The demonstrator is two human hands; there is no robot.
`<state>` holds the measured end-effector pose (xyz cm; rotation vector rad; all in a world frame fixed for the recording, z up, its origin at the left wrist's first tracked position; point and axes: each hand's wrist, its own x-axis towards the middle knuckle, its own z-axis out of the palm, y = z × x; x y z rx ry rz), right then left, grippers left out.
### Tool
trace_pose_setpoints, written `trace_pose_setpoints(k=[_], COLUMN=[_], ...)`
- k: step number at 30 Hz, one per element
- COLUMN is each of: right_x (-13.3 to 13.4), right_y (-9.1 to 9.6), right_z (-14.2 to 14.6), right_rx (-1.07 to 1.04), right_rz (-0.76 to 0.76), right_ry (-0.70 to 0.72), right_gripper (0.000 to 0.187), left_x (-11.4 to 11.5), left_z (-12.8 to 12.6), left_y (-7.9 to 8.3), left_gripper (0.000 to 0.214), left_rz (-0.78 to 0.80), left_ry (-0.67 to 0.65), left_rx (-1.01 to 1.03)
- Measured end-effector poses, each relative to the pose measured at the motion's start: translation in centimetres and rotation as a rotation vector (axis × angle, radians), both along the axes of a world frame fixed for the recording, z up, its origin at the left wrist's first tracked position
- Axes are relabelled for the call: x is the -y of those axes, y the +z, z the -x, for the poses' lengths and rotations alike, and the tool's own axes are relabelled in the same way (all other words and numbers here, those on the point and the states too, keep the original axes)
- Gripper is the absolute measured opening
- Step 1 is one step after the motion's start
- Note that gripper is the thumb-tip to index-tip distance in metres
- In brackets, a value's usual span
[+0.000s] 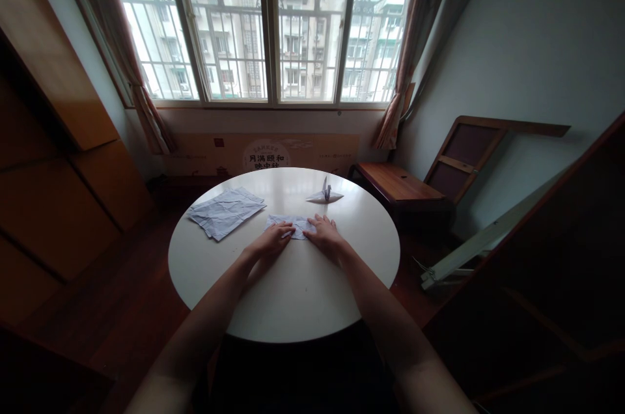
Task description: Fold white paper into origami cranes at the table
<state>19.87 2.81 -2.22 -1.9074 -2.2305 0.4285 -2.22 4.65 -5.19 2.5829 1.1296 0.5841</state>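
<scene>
"Windows with bars (234, 43) are filling the top of the frame, and below them a round white table (293, 310) is taking up the middle. Where is the work sitting?"

"A creased sheet of paper (299, 230) is lying just above the table's centre, and both hands are resting on it."

"How are the fingers standing?"

"On the left hand (274, 238) they are lying close together, slightly bent, tips pointing right across the sheet; I cannot tell whether the thumb is pinching an edge. On the right hand (325, 232) they are spreading a little apart, pressing the paper's right part from above rather than closing around it."

"And what is bordering them?"

"At upper left of the tabletop, a stack of crumpled sheets (227, 212) is stopping just short of the paper, its outer corner nearing the table's left rim. At upper right, a folded paper crane (325, 195) is standing just beyond the right hand, apart from it."

"So where is the wider room?"

"Toward the bottom of the frame: white tabletop is stretching between the forearms down to the near rim. More is running out to the right edge, past which a low wooden bench (398, 181) is standing, separate from the table."
</scene>
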Motion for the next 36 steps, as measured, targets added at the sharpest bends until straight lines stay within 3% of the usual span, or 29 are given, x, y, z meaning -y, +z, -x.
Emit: trace_pose_setpoints(k=[22,36], right_x=[0.08,0.28], right_y=[0.21,0.52], right_z=[-0.08,0.08], right_rx=[0.01,0.005], right_rz=[0.006,0.018], right_ry=[0.007,0.0], right_gripper=[0.066,0.067], left_x=[0.31,-0.28], left_z=[-0.15,0.04], left_y=[0.36,-0.47], left_gripper=[0.04,0.04], left_rz=[0.006,0.009], left_ry=[0.01,0.011], left_rx=[-0.006,0.004])
